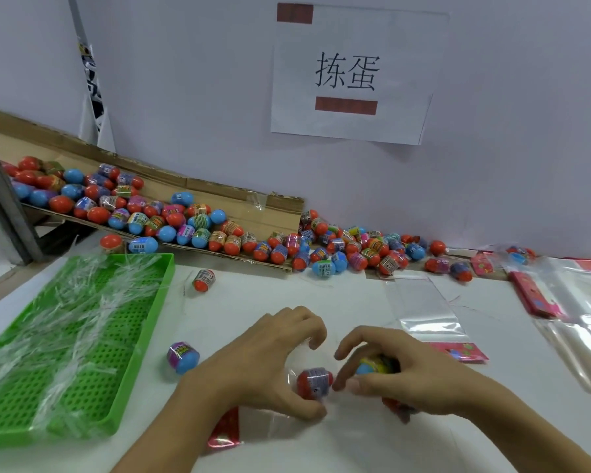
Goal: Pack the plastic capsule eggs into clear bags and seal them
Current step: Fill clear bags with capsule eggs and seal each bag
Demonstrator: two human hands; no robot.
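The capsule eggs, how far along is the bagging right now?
No sealed bag is visible. In hand: the left hand and right hand work eggs, one red egg, into a clear bag. Left: the big egg pile and spare bags.

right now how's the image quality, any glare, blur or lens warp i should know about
Head view: wide-angle warp bows the cardboard chute and the green tray; glare streaks the clear bags and the plastic strips in the tray; the left hand and right hand look soft, so the bag around the red egg is hard to trace; lighting is flat, shadows faint.
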